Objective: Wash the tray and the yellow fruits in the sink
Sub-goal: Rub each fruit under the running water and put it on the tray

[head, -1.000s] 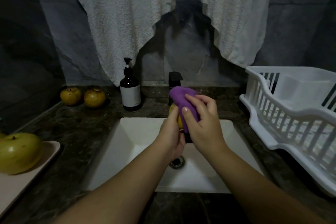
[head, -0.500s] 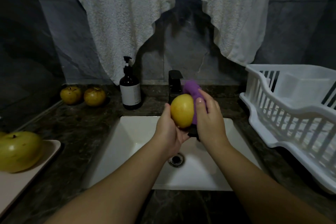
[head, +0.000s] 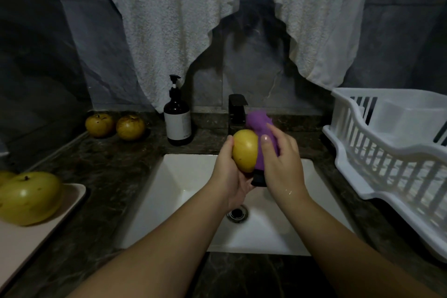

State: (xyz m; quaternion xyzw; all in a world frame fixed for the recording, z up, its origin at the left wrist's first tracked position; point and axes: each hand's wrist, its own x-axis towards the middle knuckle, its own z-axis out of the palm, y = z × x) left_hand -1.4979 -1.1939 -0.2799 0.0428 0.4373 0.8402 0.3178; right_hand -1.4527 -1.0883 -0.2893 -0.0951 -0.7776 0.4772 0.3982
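Note:
Over the white sink [head: 183,176], my left hand [head: 229,174] grips a yellow fruit [head: 245,150] from below and behind. My right hand [head: 280,164] holds a purple scrubbing cloth [head: 260,128] against the fruit's right side. The black tap [head: 237,110] stands just behind them, and its spout end shows between my wrists. A pale tray [head: 72,196] lies on the counter at the left with a large yellow-green fruit [head: 29,197] on it. Two more yellow fruits [head: 99,124] [head: 130,127] sit at the back left of the counter.
A brown soap pump bottle [head: 177,121] stands left of the tap. A white dish rack [head: 391,152] fills the counter on the right. A white towel [head: 217,19] hangs on the wall above. The drain [head: 237,213] is in the sink floor.
One second ago the cloth covered the fruit's top under my right hand. The cloth has since slid to the fruit's right side, and the yellow fruit now shows in my left hand.

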